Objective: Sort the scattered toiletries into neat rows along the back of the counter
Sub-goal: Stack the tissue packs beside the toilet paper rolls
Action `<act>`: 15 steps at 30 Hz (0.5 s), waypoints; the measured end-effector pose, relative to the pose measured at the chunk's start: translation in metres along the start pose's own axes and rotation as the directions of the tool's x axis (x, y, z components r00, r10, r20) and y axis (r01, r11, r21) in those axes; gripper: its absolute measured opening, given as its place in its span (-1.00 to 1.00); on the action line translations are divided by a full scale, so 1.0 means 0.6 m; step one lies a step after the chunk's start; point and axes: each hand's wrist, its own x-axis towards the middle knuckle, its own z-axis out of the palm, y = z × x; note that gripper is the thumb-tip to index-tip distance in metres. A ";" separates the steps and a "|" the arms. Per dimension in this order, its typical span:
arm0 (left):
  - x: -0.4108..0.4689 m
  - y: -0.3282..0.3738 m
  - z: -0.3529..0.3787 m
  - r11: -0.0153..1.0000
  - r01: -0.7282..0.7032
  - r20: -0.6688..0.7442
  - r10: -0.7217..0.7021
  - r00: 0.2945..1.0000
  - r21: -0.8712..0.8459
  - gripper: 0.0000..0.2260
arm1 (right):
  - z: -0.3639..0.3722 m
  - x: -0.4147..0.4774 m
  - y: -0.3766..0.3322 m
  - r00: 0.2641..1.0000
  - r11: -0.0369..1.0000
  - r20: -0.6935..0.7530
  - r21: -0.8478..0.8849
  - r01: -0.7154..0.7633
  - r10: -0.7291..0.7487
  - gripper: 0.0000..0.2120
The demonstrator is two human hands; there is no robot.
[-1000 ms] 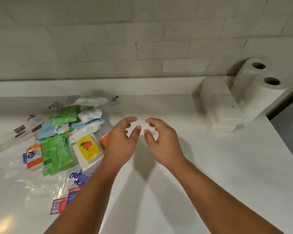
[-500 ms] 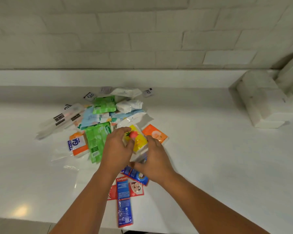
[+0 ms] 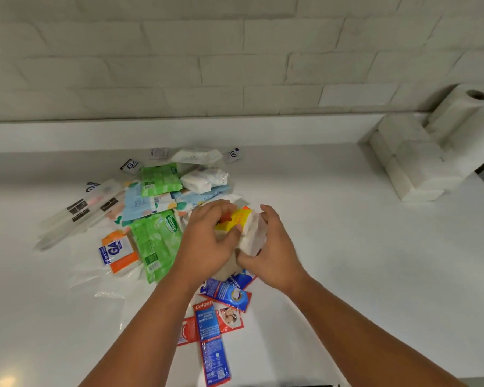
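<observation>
A heap of toiletries (image 3: 162, 196) lies on a white surface (image 3: 347, 261), left of centre: clear toothbrush packs (image 3: 76, 213) furthest left, then an orange packet (image 3: 119, 251), a green wipes pack (image 3: 157, 244), and toothpaste sachets (image 3: 213, 339) nearest me. My left grip (image 3: 207, 244) and my right grip (image 3: 274, 258) both curl their fingers round one yellow-and-white packet (image 3: 248, 229) at the heap's right edge, holding it between them. White paper rolls (image 3: 458, 113) stand far right

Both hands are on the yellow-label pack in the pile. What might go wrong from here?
1. The left hand and right hand grip the pack just above the blue sachets; lifting it may drag them along.
2. The Colgate sachet lies by the counter's front edge, between the forearms; a forearm pulling back might knock it off.
</observation>
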 end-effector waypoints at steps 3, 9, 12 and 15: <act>0.010 0.013 0.003 0.993 -0.009 0.043 0.014 0.999 -0.120 -0.69 | -0.035 0.009 -0.001 0.999 0.992 -0.011 0.118 -0.042 0.044 -0.12; 0.032 0.028 0.028 0.961 0.092 0.145 -0.055 0.988 -0.260 -0.69 | -0.095 0.020 0.008 0.998 0.963 -0.027 0.265 -0.052 0.061 -0.26; 0.046 0.040 0.042 0.933 0.136 0.230 -0.060 0.971 -0.334 -0.63 | -0.125 0.021 0.014 0.997 0.945 -0.038 0.322 -0.051 0.067 -0.29; 0.060 0.055 0.063 0.884 0.202 0.384 -0.028 0.923 -0.421 -0.44 | -0.165 0.023 0.012 0.996 0.902 -0.046 0.430 -0.044 0.071 -0.32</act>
